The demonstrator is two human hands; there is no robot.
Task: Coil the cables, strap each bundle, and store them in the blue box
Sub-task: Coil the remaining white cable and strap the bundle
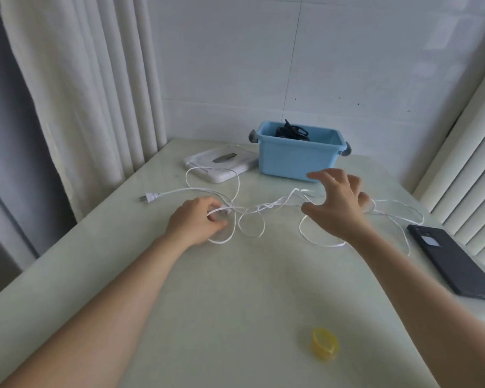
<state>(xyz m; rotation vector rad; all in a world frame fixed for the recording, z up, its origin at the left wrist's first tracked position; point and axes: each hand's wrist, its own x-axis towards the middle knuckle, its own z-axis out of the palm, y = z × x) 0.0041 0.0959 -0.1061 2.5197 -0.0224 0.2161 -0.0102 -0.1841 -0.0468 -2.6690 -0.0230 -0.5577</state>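
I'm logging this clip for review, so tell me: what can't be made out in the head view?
Head view:
- Blue box: its front wall hides all but the top of a black cable bundle.
- White cable: the left hand covers the part it grips.
- Dark phone: cut off by the right edge.
- Yellow item: too blurred to identify.
- Right hand: touching the cable or not, unclear.

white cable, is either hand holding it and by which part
The left hand grips the white cable near its connector end; the right hand hovers open above it, holding nothing.
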